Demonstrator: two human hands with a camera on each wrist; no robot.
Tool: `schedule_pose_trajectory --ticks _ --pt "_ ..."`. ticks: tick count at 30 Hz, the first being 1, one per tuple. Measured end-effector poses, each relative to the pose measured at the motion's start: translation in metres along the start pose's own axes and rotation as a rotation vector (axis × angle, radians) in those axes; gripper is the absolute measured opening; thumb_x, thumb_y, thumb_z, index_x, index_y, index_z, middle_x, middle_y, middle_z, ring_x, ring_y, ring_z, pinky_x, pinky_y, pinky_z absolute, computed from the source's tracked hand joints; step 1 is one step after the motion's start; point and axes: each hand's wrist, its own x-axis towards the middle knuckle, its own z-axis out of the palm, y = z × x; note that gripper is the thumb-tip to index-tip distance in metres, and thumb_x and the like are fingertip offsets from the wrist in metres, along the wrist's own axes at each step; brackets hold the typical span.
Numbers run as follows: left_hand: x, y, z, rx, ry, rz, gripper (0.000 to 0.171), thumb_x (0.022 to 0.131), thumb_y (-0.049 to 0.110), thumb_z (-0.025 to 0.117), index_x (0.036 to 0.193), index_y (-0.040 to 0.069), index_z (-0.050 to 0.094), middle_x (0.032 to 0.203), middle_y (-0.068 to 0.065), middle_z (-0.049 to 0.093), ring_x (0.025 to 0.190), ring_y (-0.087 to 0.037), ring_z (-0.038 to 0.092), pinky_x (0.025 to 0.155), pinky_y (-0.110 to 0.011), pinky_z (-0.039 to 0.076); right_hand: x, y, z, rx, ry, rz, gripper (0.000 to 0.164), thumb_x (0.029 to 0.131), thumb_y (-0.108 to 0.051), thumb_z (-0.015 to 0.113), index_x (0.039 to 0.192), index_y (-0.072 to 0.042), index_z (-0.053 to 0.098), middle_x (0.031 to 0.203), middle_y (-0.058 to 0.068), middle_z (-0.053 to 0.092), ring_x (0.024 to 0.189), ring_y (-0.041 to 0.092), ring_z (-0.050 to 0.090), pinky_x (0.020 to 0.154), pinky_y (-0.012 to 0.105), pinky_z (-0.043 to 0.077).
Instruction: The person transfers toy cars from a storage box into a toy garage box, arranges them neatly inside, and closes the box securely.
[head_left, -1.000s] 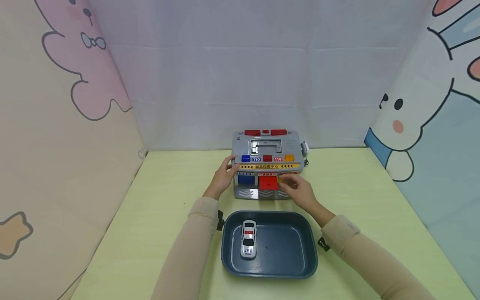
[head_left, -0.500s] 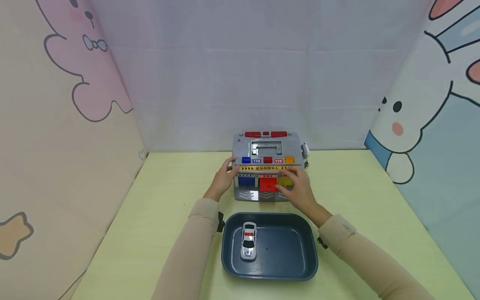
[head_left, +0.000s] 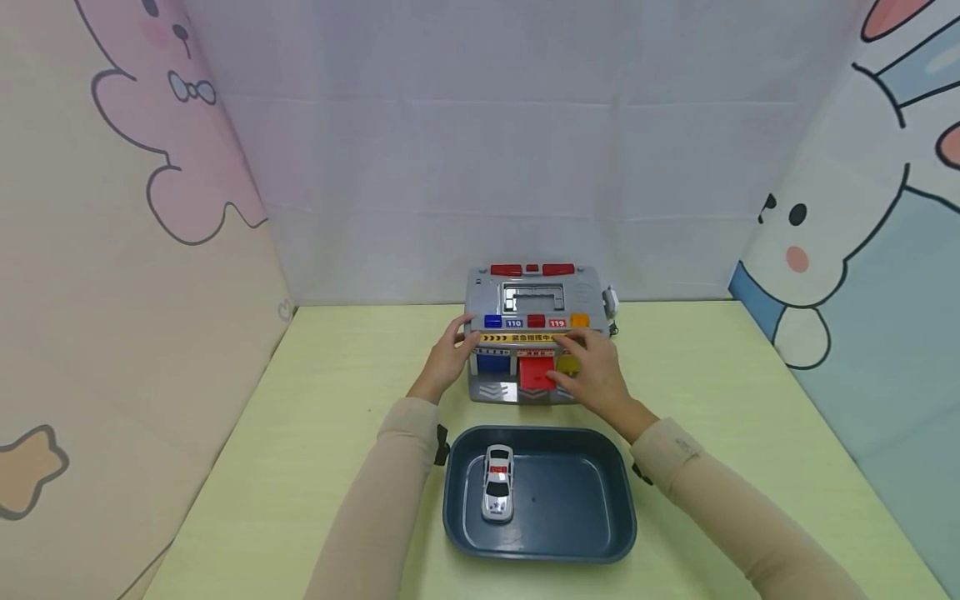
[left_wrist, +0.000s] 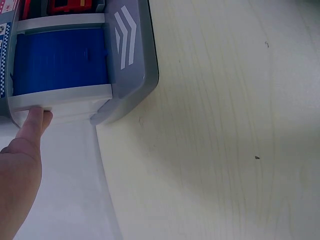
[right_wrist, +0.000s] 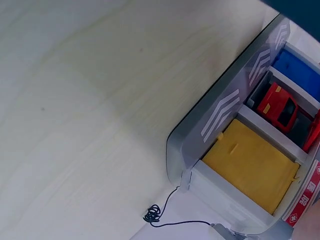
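Note:
A grey toy emergency center [head_left: 585, 292] with blue, red and yellow garage doors stands at the back of the table. My left hand [head_left: 442, 364] grips its left side, thumb at the front of the roof edge; in the left wrist view the fingers [left_wrist: 35, 122] press the wall beside the blue door [left_wrist: 60, 62]. My right hand [head_left: 600, 379] spans its front, fingertips on the yellow strip, thumb at the right edge of the red door [head_left: 536, 371], which tilts outward. A red toy car [right_wrist: 277, 107] sits in the middle bay, beside the lowered yellow door [right_wrist: 250, 165].
A dark blue tray [head_left: 618, 500] lies in front of the toy, between my forearms. Inside it rests a white toy police car [head_left: 497, 483]. A white handset [head_left: 611, 300] hangs on the toy's right side, with a coiled black cord [right_wrist: 152, 214]. Curtains stand behind the table.
My right hand has shifted left from the yellow door toward the red one, its fingertips moving up onto the yellow strip. The red door tilts out farther. My left hand keeps its place.

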Motion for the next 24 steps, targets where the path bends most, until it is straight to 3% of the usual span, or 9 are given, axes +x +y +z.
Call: schedule_pose_trajectory --ticks 15,24 --pt "0.006 -0.007 -0.008 -0.004 -0.017 0.012 0.053 0.1 0.049 0.049 0.148 0.031 0.037 0.144 -0.017 0.045 0.128 -0.037 0.046 0.1 -0.054 0.04 0.005 0.003 0.015 -0.064 0.002 -0.043 0.068 0.071 -0.024 0.09 0.129 -0.008 0.059 0.124 0.016 0.048 0.117 0.037 0.039 0.1 0.055 0.03" --pt "0.006 -0.007 -0.008 0.002 -0.02 0.017 0.053 0.1 0.05 0.049 0.148 0.031 0.037 0.145 -0.017 0.044 0.128 -0.038 0.046 0.099 -0.055 0.041 0.003 0.008 0.024 -0.099 0.051 -0.087 0.071 0.068 -0.023 0.092 0.128 -0.008 0.056 0.125 0.016 0.044 0.116 0.037 0.035 0.098 0.055 0.027"
